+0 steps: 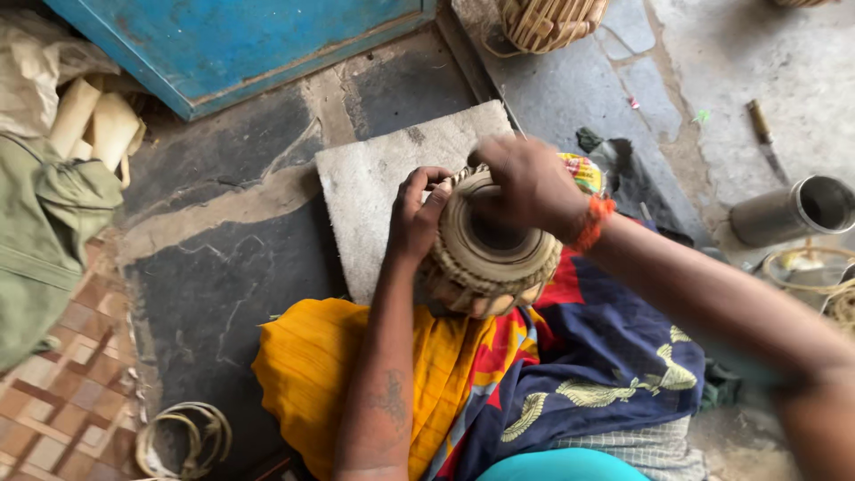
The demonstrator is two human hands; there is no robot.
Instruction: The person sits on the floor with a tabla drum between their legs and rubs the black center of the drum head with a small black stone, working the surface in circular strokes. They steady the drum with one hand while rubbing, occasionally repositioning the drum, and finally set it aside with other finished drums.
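A small round woven cane basket [485, 267] rests on my lap, its open mouth facing up. My left hand [417, 214] grips its left side and rim. Over the top of the rim my right hand [525, 183] is curled, fingers pinching at the weave on the far edge; an orange thread band circles that wrist. Beneath the basket lies yellow, red and dark blue patterned cloth [499, 383] over my legs.
A grey stone slab [374, 187] lies under the basket on the dark floor. A blue wooden door [240, 44] is at the back, another cane basket [548, 22] top centre, a metal tumbler [793, 209] and a knife [766, 142] at right, cane coils [183, 436] lower left.
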